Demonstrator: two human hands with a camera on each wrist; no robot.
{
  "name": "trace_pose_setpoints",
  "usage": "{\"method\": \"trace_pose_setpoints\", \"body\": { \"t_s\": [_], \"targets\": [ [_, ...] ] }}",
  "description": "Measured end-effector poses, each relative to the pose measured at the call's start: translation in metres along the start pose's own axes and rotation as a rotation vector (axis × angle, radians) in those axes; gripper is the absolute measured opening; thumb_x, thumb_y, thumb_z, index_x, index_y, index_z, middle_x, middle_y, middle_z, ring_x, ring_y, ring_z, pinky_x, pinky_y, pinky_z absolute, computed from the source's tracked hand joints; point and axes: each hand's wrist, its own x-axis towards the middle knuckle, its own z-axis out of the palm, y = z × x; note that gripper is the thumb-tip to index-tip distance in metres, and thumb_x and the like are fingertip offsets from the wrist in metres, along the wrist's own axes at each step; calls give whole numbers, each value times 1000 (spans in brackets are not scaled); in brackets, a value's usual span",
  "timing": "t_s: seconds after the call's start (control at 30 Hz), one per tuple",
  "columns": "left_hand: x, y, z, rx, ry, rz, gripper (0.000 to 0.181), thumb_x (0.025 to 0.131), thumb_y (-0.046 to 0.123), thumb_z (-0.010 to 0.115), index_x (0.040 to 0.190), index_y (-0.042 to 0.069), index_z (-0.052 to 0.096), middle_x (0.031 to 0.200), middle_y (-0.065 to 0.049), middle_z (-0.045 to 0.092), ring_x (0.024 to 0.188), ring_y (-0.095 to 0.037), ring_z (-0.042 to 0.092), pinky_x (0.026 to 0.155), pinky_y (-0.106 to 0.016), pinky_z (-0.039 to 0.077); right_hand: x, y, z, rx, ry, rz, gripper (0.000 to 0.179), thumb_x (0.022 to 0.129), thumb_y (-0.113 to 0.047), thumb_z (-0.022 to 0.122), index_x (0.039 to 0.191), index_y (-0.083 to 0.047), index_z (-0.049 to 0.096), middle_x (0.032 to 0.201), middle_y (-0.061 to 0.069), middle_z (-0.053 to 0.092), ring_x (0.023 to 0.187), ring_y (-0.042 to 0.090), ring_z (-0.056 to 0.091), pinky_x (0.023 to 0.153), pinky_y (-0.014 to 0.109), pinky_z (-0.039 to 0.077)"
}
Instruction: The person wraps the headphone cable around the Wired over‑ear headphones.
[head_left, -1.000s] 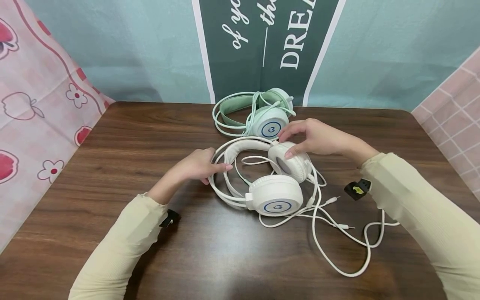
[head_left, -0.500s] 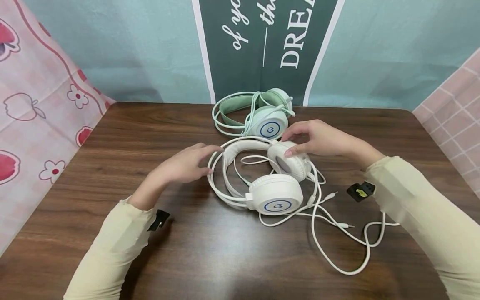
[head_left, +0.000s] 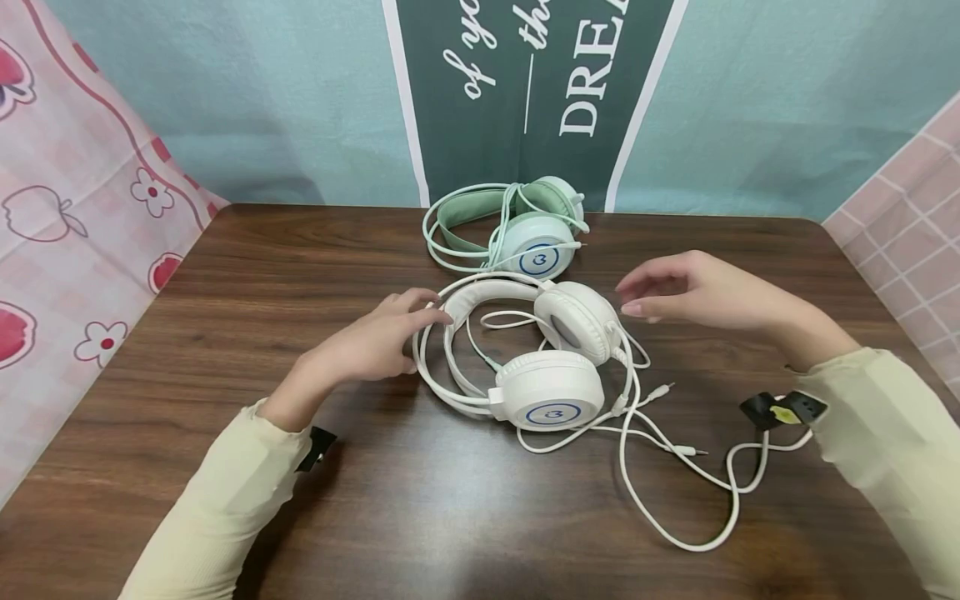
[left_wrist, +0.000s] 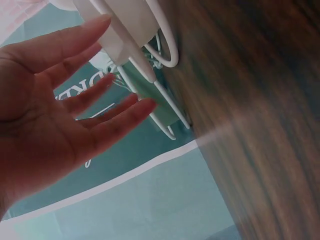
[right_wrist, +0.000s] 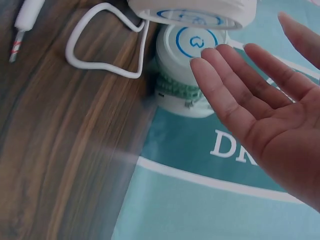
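Note:
White over-ear headphones (head_left: 551, 392) lie on the wooden table in the head view, headband to the left and both ear cups to the right. My left hand (head_left: 372, 339) is at the outer left side of the headband, fingertips right at its thin hoops. In the left wrist view the fingers of that hand (left_wrist: 65, 95) are extended and apart, beside the white band. My right hand (head_left: 690, 289) hovers to the right of the far ear cup, a gap between them. The right wrist view has this hand (right_wrist: 260, 100) with straight fingers and nothing in them.
Mint-green headphones (head_left: 536, 246) with their cord wound round them lie behind the white pair, near the back edge. A white cable (head_left: 697, 548) with plugs (head_left: 686, 451) loops across the table's right front. A teal cloth (head_left: 300, 108) hangs behind the table.
My right hand has let go of the far ear cup and moved off to the right. My left hand drew back from the headband, then came slightly closer again. The headphones stay in place.

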Motion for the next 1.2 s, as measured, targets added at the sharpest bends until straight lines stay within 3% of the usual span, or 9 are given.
{"method": "trace_pose_setpoints", "body": {
  "t_s": [0.17,0.37,0.53,0.63,0.83,1.2],
  "targets": [
    [-1,0,7,23,3,53,65,59,-13,69,118,13,59,132,-9,41,114,-33,40,85,-41,40,-10,11,0,66,-32,-11,26,87,-21,62,111,-10,62,106,6,63,76,17,64,70,28,50],
    [5,-3,12,37,14,107,59,59,-13,67,111,12,61,127,-11,45,100,-33,49,81,-42,39,-15,20,3,72,-42,-33,25,86,-17,63,110,-9,62,106,8,63,72,17,64,68,26,49],
    [11,-7,14,22,-18,143,60,56,-14,65,111,11,60,126,-12,43,94,-31,54,76,-41,43,-17,24,7,73,-59,-19,27,85,-17,64,111,-7,62,100,5,64,72,17,63,67,28,49],
    [13,-9,16,8,-25,144,63,53,-12,69,110,11,60,126,-12,43,93,-31,55,73,-39,45,-19,25,9,82,-75,-20,27,86,-17,64,110,-6,62,97,4,64,73,18,63,66,30,50],
    [16,-12,21,7,-36,127,66,48,-6,79,108,12,58,125,-9,40,95,-35,50,81,-42,40,-20,29,11,104,-88,-24,26,86,-16,63,110,-4,61,96,6,64,74,18,63,67,30,50],
    [14,-13,23,-2,-29,113,49,51,4,84,90,14,55,112,0,40,71,-21,51,65,-33,43,-24,32,12,112,-85,-1,28,87,-20,62,111,-5,61,102,9,63,76,21,64,68,30,51]
  ]
}}
